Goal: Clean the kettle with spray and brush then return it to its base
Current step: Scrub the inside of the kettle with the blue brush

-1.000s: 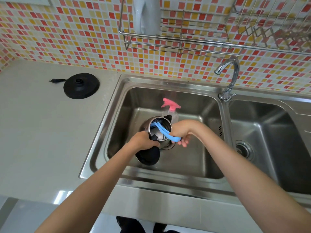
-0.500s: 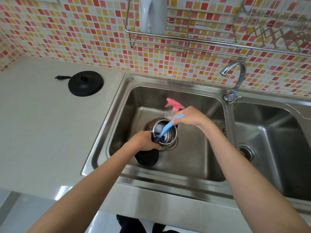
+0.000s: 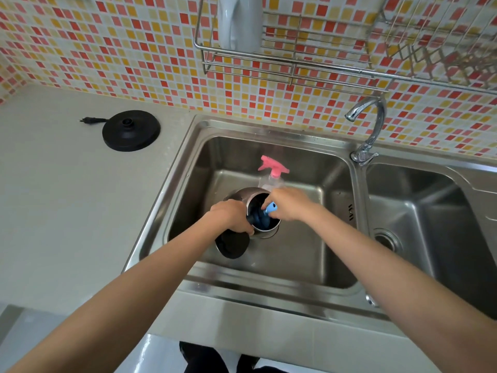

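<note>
Kettle: the steel kettle (image 3: pixel 240 195) stands near the middle of the left basin (image 3: pixel 337 211) of the sink. Its mouth is open upward and its black lid (image 3: pixel 232 247) hangs open on the near side.
Left hand: the left hand (image 3: pixel 231 215) grips the kettle at its near-left side, fingers curled tight round it.
Right hand: the right hand (image 3: pixel 287 204) holds the blue brush (image 3: pixel 270 208), fingers closed round the handle. The brush's lower end is down inside the kettle's mouth.
Spray bottle: the clear spray bottle (image 3: pixel 273 168) with a pink trigger stands just behind the kettle; whether they touch cannot be told.
Edges: the basin's left wall is near the kettle, and the steel rim rises on all four sides.
Open room: bare basin floor lies to the kettle's right and toward the near wall.
Base: the black base (image 3: pixel 131 130) sits on the bench (image 3: pixel 67 205) left of the sink, well apart from the kettle, with its plug (image 3: pixel 86 120) lying to its left.
Overhead: the tap (image 3: pixel 368 125) stands on the divider beside the right basin (image 3: pixel 430 224), spout curving left. A wire rack (image 3: pixel 295 65) on the tiled wall (image 3: pixel 107 49) carries a white vessel (image 3: pixel 239 22).
</note>
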